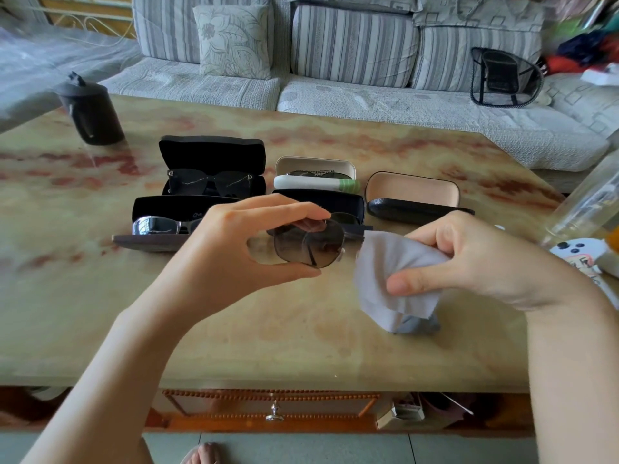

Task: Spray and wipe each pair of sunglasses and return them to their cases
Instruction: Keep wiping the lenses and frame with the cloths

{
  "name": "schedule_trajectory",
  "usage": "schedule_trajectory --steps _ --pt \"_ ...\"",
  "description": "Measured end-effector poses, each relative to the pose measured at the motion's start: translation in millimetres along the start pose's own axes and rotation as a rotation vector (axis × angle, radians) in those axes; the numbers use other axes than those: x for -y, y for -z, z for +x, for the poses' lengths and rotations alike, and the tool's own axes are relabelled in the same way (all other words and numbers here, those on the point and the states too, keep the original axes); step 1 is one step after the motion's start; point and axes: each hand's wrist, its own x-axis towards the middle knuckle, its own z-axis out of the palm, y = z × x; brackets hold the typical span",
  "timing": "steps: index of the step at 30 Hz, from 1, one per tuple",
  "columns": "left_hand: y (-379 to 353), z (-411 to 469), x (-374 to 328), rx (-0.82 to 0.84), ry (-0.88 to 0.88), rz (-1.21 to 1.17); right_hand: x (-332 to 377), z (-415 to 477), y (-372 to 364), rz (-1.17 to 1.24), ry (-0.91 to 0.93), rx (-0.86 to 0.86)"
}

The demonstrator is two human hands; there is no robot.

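Sunglasses [310, 244] partly behind left hand [227, 249]; cloth [382, 262] in right hand [475, 256]

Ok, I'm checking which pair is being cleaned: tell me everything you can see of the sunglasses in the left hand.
The sunglasses have a thin metal frame and a rounded grey-brown tinted lens, clear enough to show a folded temple behind. Only one lens shows plainly. The left hand pinches it, fingers on the top rim, thumb beneath, above the table. The grey cloth in the right hand sits close beside; contact is unclear.
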Motion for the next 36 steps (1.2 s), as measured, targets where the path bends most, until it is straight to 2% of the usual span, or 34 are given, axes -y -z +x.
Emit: schedule_trajectory --steps 8,23,36 --pt "-1.2 0.4 0.3 -0.007 -0.001 -0.010 -5.0 -4.1 7.7 0.002 -0.023 0.080" --pt "-8.0 -1.1 -1.4 0.013 -0.012 0.003 -1.1 18.9 -17.0 -0.022 0.121 -0.122" --pt "-5.9 -0.5 -2.6 0.023 0.001 -0.041 -9.1 11.8 -5.5 0.096 0.082 0.016"
